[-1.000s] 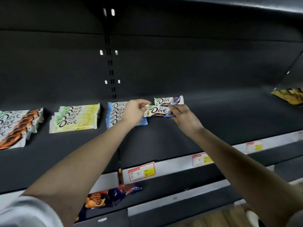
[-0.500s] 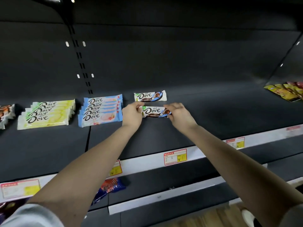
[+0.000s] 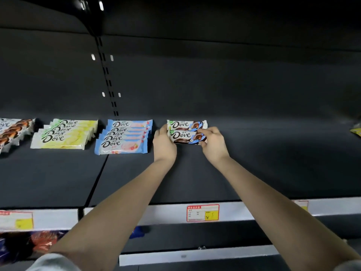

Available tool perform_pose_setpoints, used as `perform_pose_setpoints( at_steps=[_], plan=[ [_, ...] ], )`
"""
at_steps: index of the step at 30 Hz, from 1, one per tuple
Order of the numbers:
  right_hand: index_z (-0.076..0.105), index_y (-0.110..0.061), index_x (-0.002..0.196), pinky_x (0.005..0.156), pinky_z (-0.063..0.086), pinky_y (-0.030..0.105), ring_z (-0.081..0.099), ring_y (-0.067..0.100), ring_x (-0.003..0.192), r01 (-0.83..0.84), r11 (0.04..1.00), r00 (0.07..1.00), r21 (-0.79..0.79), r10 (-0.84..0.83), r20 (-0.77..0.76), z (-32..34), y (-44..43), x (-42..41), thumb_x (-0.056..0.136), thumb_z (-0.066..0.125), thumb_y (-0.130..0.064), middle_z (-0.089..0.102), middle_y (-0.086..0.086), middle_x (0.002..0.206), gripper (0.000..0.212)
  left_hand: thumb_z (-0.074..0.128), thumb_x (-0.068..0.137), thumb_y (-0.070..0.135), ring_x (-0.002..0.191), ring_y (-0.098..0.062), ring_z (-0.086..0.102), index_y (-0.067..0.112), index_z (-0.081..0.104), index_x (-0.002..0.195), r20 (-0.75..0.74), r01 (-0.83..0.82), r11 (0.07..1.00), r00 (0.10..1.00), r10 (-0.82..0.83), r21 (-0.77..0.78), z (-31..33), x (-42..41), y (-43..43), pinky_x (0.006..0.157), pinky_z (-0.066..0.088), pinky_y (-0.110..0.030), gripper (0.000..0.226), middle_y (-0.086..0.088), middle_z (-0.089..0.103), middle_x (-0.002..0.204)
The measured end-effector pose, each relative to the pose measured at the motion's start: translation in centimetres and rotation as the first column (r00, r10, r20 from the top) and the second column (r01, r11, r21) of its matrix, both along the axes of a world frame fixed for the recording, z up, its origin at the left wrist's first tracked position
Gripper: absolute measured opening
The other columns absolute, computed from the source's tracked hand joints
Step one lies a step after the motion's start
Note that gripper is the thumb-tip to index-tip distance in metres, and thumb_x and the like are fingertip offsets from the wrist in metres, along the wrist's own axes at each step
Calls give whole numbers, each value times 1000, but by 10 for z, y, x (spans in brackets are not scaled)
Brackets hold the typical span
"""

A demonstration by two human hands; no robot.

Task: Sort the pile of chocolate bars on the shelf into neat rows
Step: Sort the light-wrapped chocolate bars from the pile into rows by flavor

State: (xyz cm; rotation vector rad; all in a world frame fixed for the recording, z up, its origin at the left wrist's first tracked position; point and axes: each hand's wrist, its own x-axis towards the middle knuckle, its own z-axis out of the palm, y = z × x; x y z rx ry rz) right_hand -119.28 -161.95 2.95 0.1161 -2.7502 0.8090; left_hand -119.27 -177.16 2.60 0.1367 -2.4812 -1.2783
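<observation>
- My left hand [image 3: 164, 142] grips the left end of a brown-and-white Dove bar [image 3: 184, 136], fingers curled round that end.
- My right hand [image 3: 214, 144] pinches the right end of the same bar, thumb on the near edge, fingers over the top.
- The bar runs lengthwise between my hands, label up, low over the dark shelf [image 3: 273, 163]. I can't tell whether it rests flat or is slightly lifted.
- Just beyond my fingers is a second bar [image 3: 186, 125] of the same kind. It lies parallel, and its near edge touches or is slightly overlapped by the one I hold.
- Just left of my left hand is a blue Dove stack [image 3: 123, 136], with several bars fanned toward me, labels up.
- Further left is a yellow Dove stack [image 3: 64, 135], fanned the same way.
- Far left is an orange-brown stack [image 3: 13, 132], cut off by the frame edge.
- Well right of my right hand is a yellow packet [image 3: 355, 131] at the frame edge, mostly cut off.
- Nearer me, between my forearms, a red-and-yellow price tag [image 3: 202, 212] sits on the white front rail [image 3: 166, 212].
- Below my left forearm, blurred blue and orange packets [image 3: 39, 241] lie on the lower shelf.
</observation>
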Motion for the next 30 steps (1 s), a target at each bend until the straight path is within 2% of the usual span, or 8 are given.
perform_pose_setpoints(
  at_steps=[2, 4, 7, 11, 15, 20, 24, 30],
  plan=[
    [49, -11, 133, 92, 29, 11, 50, 21, 114, 25, 998, 1000, -64, -25, -5, -1, -1, -6, 87, 52, 3, 44, 5, 129, 48, 44, 88, -5, 115, -26, 48, 11, 41, 137, 60, -51, 998, 997, 50, 22, 3, -5, 2, 93, 37, -27, 52, -15, 46, 129],
    [50, -13, 131, 90, 29, 12, 48, 22, 114, 33, 994, 999, -106, -36, -22, -3, -1, -11, 85, 55, 4, 47, 5, 128, 49, 45, 89, -4, 122, -28, 44, 10, 33, 141, 108, -83, 996, 991, 79, 35, 5, -10, 3, 99, 35, -30, 55, -16, 38, 138],
    [52, -16, 129, 88, 29, 15, 44, 24, 115, 35, 994, 999, -105, -39, -36, -5, 0, -19, 84, 58, 2, 50, 4, 128, 48, 45, 87, -8, 122, -28, 44, 10, 31, 142, 105, -75, 997, 992, 73, 18, 6, -16, 4, 99, 37, -31, 60, -17, 40, 137],
    [58, -16, 123, 90, 30, 12, 46, 23, 116, 36, 987, 998, -154, -43, -39, -9, 1, -27, 85, 56, 2, 49, 2, 129, 43, 43, 85, -11, 117, -27, 50, 8, 32, 142, 97, -75, 997, 993, 73, 15, 2, -30, 7, 96, 41, -30, 61, -16, 54, 125],
    [56, -14, 124, 87, 22, 0, 47, 14, 118, 48, 980, 998, -195, -55, -30, -12, 2, -31, 85, 55, 3, 40, 1, 135, 42, 41, 84, -10, 108, -26, 55, 8, 49, 131, 57, -81, 997, 995, 80, 8, -4, -39, 9, 88, 42, -26, 51, -14, 61, 115],
    [57, -20, 126, 87, 32, 10, 54, 19, 108, 76, 974, 997, -215, -79, -7, -10, 2, -35, 86, 53, 3, 51, 7, 123, 46, 36, 83, -9, 95, -28, 59, 12, 61, 117, -11, -93, 994, 996, 93, -54, -9, -42, 6, 69, 33, -16, 47, -11, 67, 97],
    [57, -16, 125, 82, 29, 3, 55, 18, 105, 106, 965, 992, -238, -117, -35, -10, 3, -34, 85, 54, 5, 54, 8, 121, 46, 37, 84, -7, 102, -26, 59, 15, 57, 125, -8, -70, 997, 998, 69, -31, -11, -42, 4, 82, 39, -21, 51, -9, 67, 109],
    [56, -13, 127, 85, 28, 4, 55, 19, 109, 113, 969, 991, -219, -125, -42, -13, 3, -36, 86, 54, 4, 55, 9, 124, 45, 38, 84, -6, 105, -25, 59, 17, 54, 128, 18, -49, 999, 999, 49, -13, -13, -45, 4, 88, 42, -24, 53, -7, 65, 113]
  ],
)
